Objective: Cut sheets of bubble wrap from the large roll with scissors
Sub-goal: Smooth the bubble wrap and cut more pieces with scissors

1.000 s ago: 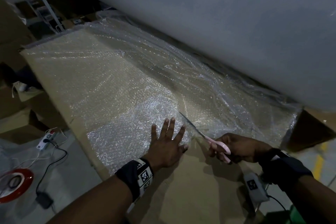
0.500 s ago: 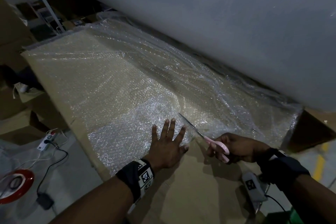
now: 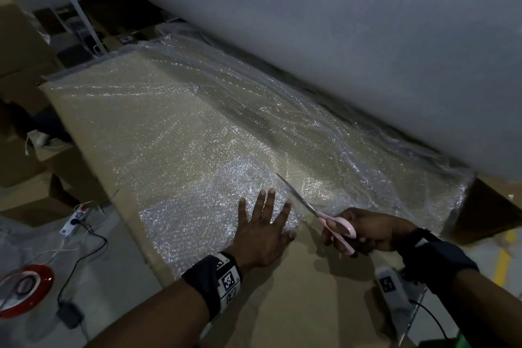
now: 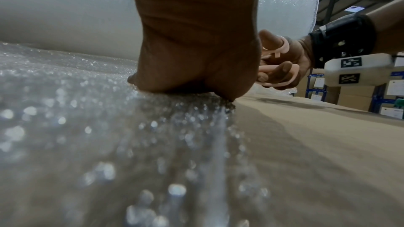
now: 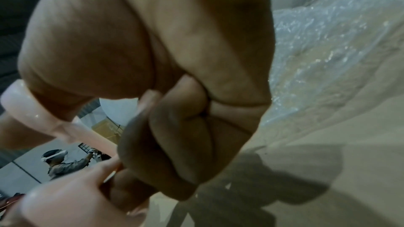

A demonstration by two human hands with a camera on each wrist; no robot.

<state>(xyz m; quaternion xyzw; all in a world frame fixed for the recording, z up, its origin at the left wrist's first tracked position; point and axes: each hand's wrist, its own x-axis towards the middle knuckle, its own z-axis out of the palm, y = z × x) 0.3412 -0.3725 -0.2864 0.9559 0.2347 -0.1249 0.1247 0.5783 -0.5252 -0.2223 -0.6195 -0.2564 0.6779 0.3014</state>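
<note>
Two hands work on the wrap [image 3: 175, 133], which lies flat on the cardboard [image 3: 310, 305] and runs back under the big roll [image 3: 353, 37]. The left hand [image 3: 261, 230] is spread flat and presses the wrap's near edge. Just to its right, the right hand [image 3: 364, 230] curls round the pink handles of the scissors [image 3: 319, 213]. The blades point away from the person, toward the roll, so the cut should run that way. The right hand is nearer the cut line. I think the blades are nearly together, but they are too thin to tell. No box or bin holds anything here.
</note>
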